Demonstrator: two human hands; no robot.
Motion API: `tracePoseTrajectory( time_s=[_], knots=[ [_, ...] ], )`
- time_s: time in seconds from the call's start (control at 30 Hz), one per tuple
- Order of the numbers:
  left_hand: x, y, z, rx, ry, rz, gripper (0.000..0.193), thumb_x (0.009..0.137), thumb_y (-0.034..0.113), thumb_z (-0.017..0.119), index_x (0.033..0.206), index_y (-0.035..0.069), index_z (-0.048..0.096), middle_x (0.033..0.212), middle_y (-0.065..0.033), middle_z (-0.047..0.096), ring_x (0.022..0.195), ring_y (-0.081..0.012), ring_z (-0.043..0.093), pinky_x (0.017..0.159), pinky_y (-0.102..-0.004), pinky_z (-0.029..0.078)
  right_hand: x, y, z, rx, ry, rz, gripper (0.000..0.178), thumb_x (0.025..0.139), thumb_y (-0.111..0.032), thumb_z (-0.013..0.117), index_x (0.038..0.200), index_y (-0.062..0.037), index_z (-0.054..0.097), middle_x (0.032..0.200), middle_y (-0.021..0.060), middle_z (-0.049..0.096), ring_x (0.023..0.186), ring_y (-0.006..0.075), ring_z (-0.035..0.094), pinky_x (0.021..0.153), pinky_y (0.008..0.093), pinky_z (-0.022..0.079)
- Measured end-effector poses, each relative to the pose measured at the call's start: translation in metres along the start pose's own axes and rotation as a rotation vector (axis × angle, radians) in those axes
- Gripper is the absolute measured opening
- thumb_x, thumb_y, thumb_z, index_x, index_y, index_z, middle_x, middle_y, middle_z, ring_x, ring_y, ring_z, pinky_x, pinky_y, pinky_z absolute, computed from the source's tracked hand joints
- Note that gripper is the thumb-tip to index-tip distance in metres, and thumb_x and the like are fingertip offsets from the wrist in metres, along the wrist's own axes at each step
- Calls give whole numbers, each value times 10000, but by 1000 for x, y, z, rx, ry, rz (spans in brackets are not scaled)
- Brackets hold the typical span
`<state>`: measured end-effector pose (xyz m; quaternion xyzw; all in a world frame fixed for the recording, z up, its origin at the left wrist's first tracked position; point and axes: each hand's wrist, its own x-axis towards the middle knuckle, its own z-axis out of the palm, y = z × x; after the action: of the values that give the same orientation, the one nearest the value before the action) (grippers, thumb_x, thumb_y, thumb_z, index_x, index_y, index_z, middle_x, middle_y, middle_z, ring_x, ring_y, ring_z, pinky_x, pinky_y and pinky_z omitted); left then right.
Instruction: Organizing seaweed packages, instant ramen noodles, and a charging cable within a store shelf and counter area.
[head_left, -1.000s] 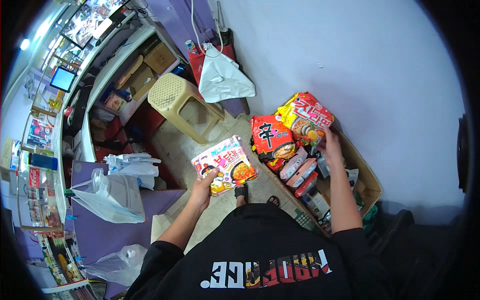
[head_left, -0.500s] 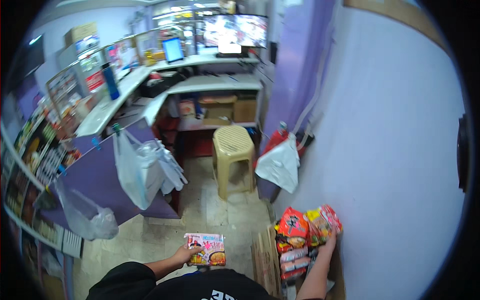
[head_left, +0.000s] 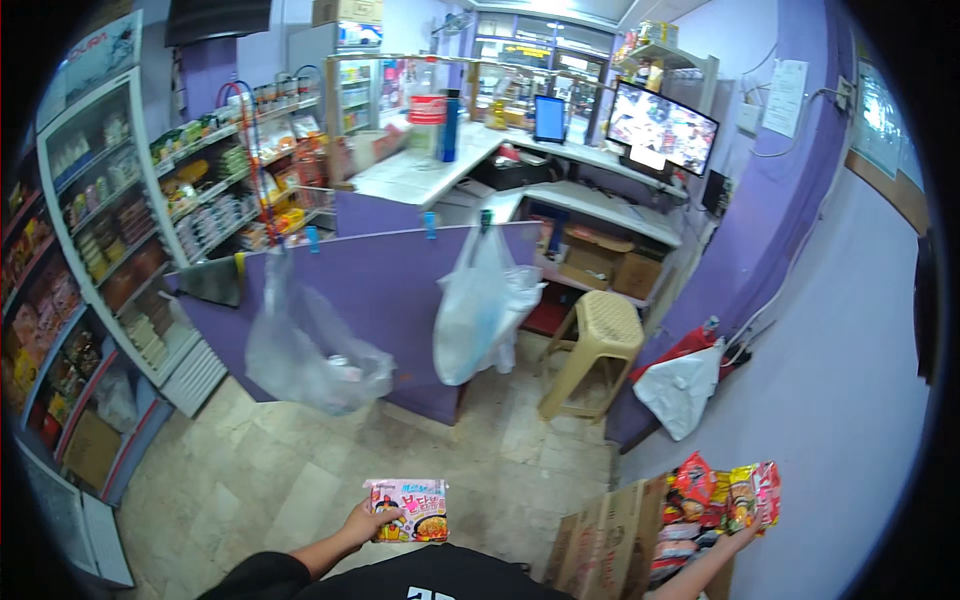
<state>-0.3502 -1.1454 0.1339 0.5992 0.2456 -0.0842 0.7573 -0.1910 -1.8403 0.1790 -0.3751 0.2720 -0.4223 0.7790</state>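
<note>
My left hand (head_left: 372, 521) is closed on the near left edge of a pink packet of instant noodles (head_left: 423, 513), thumb on its front, in front of my body. At the lower right, my right hand (head_left: 738, 541) has its fingers at the bottom edge of a yellow noodle packet (head_left: 741, 497) and seems to grip it, though the fingers are partly hidden. A pink-red packet (head_left: 767, 494) lies against its right side. To its left is a red noodle packet (head_left: 692, 481). These packets are at the top of an open cardboard carton (head_left: 608, 540) holding several more packs.
Plastic bags (head_left: 318, 360) hang from a purple partition (head_left: 400, 290) ahead. A beige stool (head_left: 610, 325) stands by the counter (head_left: 415, 180). Glass-doored fridges (head_left: 105, 220) and stocked shelves line the left. A pale wall (head_left: 830, 400) rises beside the carton.
My view has turned left, so the partition, stool and carton sit further right and the fridges show. The pink packet is still in my left hand; my right hand remains at the packets.
</note>
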Motion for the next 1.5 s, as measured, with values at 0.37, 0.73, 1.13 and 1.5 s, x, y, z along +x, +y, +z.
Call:
tracePoseTrajectory(
  time_s=[0.37,0.73,1.13,1.5],
  knots=[
    [-223,-105,-268,-397,801,112,226,855,192,607,1029,74,524,771,-62,630,505,-141,609,285,-242,385,-529,163,227,-1082,-1829,364,668,646,-298,819,1158,-21,491,1007,108,605,946,168,581,827,321,489],
    [-274,-136,-370,-786,1245,309,290,883,250,584,1009,-11,578,892,-95,630,751,-196,636,662,-311,526,-974,304,246,-780,-2750,-105,947,563,-492,772,1320,-96,363,1018,240,619,952,379,602,833,412,471],
    [-220,4,-591,-931,1225,357,334,910,213,526,1155,-8,480,1045,-137,609,897,-236,635,786,-373,532,-1240,462,402,-851,-2749,-104,875,572,-511,771,1244,-75,420,1012,197,630,957,349,609,821,396,479],
    [-23,167,-909,-588,757,173,257,879,191,592,1063,16,552,935,-98,639,812,-207,657,682,-346,559,-1259,606,523,-1310,-2275,-226,794,574,-473,784,1166,-50,466,1010,179,639,955,328,618,809,380,484]
  ],
)
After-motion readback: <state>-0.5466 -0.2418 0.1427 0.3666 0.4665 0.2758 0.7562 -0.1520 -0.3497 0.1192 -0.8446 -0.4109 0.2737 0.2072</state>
